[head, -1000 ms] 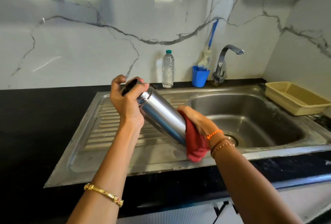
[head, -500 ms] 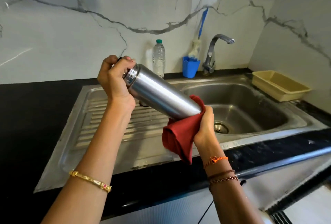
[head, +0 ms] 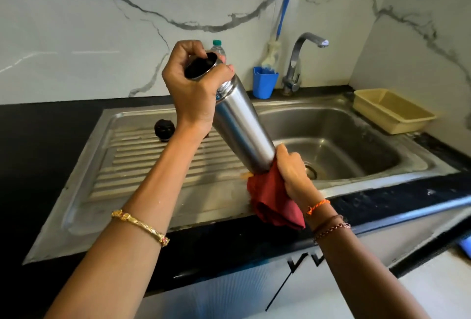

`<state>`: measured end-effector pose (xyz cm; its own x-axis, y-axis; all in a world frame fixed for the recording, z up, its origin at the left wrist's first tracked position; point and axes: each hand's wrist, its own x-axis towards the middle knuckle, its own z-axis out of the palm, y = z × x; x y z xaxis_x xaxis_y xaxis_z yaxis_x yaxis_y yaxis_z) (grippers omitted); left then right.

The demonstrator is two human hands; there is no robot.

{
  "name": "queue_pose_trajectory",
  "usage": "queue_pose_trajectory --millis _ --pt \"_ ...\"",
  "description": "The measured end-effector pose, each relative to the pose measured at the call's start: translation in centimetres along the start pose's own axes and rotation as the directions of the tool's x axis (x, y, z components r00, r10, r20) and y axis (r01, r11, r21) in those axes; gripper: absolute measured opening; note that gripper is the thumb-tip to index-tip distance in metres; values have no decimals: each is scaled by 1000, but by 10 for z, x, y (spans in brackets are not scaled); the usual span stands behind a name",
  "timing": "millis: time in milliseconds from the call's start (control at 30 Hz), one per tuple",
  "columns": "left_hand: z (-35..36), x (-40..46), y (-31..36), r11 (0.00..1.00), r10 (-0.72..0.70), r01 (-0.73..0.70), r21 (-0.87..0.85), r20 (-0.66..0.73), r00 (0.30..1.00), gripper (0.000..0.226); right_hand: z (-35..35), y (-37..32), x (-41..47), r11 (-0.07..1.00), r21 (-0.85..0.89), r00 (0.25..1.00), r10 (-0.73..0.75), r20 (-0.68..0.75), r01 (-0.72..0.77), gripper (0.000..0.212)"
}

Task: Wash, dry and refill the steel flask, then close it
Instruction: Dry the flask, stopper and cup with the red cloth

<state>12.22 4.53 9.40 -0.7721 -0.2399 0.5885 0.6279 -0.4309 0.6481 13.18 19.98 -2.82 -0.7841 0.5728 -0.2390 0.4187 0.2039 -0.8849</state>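
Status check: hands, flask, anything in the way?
Left hand grips open steel flask neck. Right hand wipes base with red cloth. Black cap on drainboard. Nothing obstructing.

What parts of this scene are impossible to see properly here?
Head view, the only one:
- Steel flask base: wrapped by the red cloth in the right hand.
- Flask interior: dark.
- Plastic bottle: mostly behind the left hand.
- Blue object: cut off at the right edge.

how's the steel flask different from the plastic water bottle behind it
The steel flask is shiny metal you cannot see through; the plastic bottle is clear. The flask is tilted in the air, gripped by the left hand and the right hand with a red cloth; the bottle stands upright by the wall. The flask's mouth is open; the bottle has a green cap on.
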Motion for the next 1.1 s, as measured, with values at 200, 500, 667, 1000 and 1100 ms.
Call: queue_pose_trajectory --millis 200,500,667,1000,1100 --pt "19 14 -3 984 -93 97 152 -34 995 28 -50 -3 18 983 180 999 -7 -45 15 53" --pt "8 6 -16 854 -210 152 498 62 976 31 -80 -24 0 872 487 970 -77 230 -47 38" --pt "13 -1 -26 835 -276 204 511 69 959 30 -74 -42 -20 885 357 900 -386 204 299 15" --pt "10 -9 -36 769 -383 194 609 196 903 46 -77 -72 -37 709 -130 719 -693 55 693 31" --pt "1 -13 -35 694 -431 202 691 173 886 60 -71 -74 -47 654 -170 672 -736 82 737 36"
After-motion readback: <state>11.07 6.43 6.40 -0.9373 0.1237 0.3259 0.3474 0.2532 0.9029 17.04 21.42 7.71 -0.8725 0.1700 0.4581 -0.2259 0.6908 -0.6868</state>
